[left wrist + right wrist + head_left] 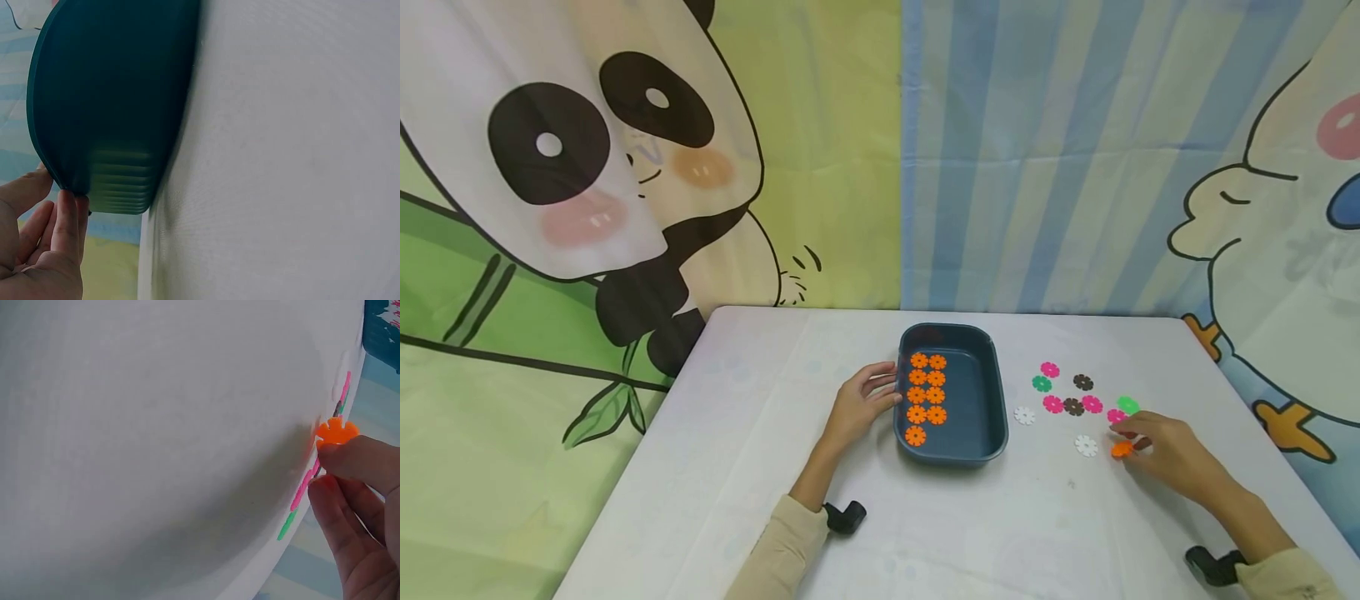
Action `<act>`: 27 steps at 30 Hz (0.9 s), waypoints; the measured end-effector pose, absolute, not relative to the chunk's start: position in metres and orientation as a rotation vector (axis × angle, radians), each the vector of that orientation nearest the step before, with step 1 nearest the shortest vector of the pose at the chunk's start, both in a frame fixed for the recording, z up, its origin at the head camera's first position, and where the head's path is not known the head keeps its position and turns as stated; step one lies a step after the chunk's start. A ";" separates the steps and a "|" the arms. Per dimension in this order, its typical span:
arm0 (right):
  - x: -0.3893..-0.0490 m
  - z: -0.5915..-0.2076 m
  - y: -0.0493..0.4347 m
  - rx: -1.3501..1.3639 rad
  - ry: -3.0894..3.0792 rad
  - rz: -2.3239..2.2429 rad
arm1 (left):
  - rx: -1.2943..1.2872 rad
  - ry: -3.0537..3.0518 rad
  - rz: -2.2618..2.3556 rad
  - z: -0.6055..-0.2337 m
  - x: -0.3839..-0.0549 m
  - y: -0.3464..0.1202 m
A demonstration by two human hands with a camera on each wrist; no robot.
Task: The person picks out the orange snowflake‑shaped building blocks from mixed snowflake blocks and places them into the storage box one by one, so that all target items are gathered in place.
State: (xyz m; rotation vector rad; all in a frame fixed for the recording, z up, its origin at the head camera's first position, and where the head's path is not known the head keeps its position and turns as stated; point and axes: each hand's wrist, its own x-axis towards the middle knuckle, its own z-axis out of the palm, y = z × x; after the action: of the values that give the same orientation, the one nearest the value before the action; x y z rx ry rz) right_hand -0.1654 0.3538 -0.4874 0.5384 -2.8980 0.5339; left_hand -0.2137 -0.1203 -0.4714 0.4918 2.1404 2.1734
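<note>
A dark blue-green tray (977, 392) stands on the table, with orange snowflake discs (936, 395) laid in two columns along its left side. At its left wall my left hand (861, 404) pinches the rim; in the left wrist view the thumb and fingertips meet at the tray's edge (44, 144). Over to the right, my right hand (1172, 454) holds an orange snowflake disc (337, 431) between thumb and fingers, just above the table. Around it lie a white disc (1086, 446), a light green disc (1127, 405) and a pink disc (1116, 416), the last two partly behind the hand.
Between the tray and my right hand lie more loose discs: pink (1050, 369), dark green (1041, 383), brown (1083, 382) and another white one (1024, 415). A white cloth (737, 417) covers the table. Behind it hangs a printed curtain (827, 167).
</note>
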 end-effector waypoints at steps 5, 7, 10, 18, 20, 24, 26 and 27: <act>-0.163 -0.481 0.352 0.504 -2.894 0.617 | 0.491 2.129 2.187 -0.473 -0.214 -0.120; -0.162 -0.480 0.351 0.502 -2.896 0.632 | 0.486 2.123 2.188 -0.472 -0.214 -0.120; -0.163 -0.479 0.350 0.471 -2.882 0.639 | 0.486 2.121 2.188 -0.472 -0.214 -0.120; -0.170 -0.469 0.333 0.341 -2.758 0.893 | 0.467 2.130 2.177 -0.473 -0.214 -0.122; -0.175 -0.464 0.322 0.302 -2.757 0.986 | 0.465 2.134 2.182 -0.473 -0.214 -0.122; -0.185 -0.453 0.296 0.281 -2.771 1.207 | 0.474 2.128 2.178 -0.475 -0.216 -0.123; -0.190 -0.448 0.282 0.291 -2.773 1.319 | 0.483 2.117 2.172 -0.479 -0.219 -0.123; -0.193 -0.446 0.275 0.304 -2.766 1.375 | 0.489 2.113 2.175 -0.483 -0.221 -0.122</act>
State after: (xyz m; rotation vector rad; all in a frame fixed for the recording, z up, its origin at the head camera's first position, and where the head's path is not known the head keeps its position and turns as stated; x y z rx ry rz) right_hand -0.1933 0.2754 -0.4460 0.3040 -2.7662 1.3753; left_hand -0.2205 -0.1221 -0.4826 0.4894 2.1135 2.1745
